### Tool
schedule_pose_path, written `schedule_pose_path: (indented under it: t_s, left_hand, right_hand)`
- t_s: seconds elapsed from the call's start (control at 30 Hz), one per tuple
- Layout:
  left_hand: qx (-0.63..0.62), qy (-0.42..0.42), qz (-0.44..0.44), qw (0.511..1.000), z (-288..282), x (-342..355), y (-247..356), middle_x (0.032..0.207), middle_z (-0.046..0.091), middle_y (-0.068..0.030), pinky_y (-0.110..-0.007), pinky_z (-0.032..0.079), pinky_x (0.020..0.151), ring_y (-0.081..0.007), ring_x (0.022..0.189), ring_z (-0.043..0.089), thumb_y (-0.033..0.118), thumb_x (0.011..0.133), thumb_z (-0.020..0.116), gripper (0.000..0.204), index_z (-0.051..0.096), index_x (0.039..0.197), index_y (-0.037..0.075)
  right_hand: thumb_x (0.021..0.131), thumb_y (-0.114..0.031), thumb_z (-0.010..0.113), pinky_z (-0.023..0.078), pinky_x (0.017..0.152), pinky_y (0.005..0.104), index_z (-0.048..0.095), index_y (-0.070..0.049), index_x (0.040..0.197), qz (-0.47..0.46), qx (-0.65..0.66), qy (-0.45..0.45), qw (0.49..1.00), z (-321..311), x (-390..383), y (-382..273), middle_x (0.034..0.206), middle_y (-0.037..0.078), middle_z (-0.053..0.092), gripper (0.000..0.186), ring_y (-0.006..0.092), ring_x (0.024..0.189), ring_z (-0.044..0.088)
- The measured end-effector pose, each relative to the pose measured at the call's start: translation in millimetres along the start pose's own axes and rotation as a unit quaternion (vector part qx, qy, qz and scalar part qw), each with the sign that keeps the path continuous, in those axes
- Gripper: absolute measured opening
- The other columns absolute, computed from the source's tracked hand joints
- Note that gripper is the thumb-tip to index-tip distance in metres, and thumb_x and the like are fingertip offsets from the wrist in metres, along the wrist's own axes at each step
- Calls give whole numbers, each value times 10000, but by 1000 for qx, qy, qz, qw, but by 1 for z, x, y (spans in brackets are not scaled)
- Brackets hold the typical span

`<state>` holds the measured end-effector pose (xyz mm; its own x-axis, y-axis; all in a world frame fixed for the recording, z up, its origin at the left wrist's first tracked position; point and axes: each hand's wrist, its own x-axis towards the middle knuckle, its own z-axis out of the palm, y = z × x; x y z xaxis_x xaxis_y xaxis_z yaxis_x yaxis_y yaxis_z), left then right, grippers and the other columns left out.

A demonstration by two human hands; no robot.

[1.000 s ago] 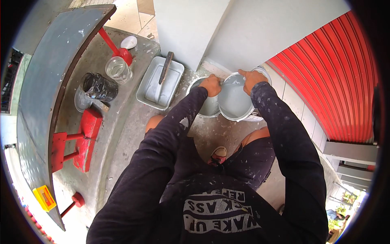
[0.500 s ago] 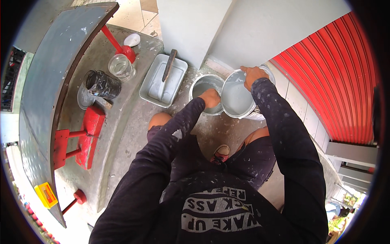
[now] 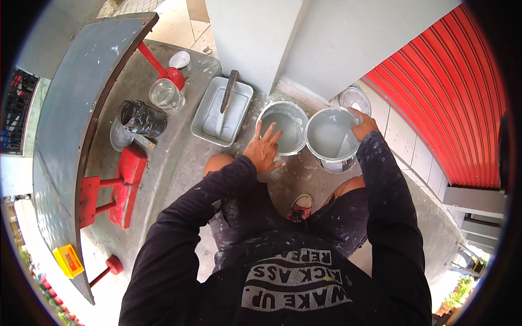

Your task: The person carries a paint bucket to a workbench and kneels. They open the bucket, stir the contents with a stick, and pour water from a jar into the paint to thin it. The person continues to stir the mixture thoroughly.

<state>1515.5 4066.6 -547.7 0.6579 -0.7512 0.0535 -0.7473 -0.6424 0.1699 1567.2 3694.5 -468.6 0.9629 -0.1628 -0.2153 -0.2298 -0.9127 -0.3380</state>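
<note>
Two round paint buckets stand side by side on the concrete in front of me. My left hand (image 3: 263,148) is open, fingers spread, at the near left rim of the left bucket (image 3: 287,120), whose inside is smeared with pale grey paint. At the far right rim of the right bucket (image 3: 321,158), my right hand (image 3: 363,125) is closed on the edge. Pale grey paint (image 3: 329,133) fills part of that bucket. A lighter flat patch shows inside near its right wall; I cannot tell what it is.
Left of the buckets lies a paint tray (image 3: 202,132) with a dark-handled blade (image 3: 229,92) across it. Farther left are a clear jar (image 3: 167,96), a paint-stained dark jar (image 3: 144,118) and a grey table (image 3: 60,125) with red supports. Another container (image 3: 355,99) stands behind, near the red shutter (image 3: 446,92).
The right bucket, tilted toward the left one before, now stands upright, nearer me. My left hand has come out of the left bucket and opened. My right hand has moved right along with its bucket.
</note>
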Motion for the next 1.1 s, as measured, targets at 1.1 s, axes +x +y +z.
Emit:
schedule_pose_path:
  t_s: [1.1]
  left_hand:
    - [13, -92, 34, 995, -20, -1, -25, 1542, 414, -155, -654, 117, 1202, -370, 1512, 215, 552, 896, 621, 478, 773, 938, 101]
  right_hand:
    - [966, -503, 576, 455, 1030, 501, 385, -279, 1547, 366, -117, 322, 865, 175, -73, 30, 1292, 203, 588, 651, 449, 1120, 606]
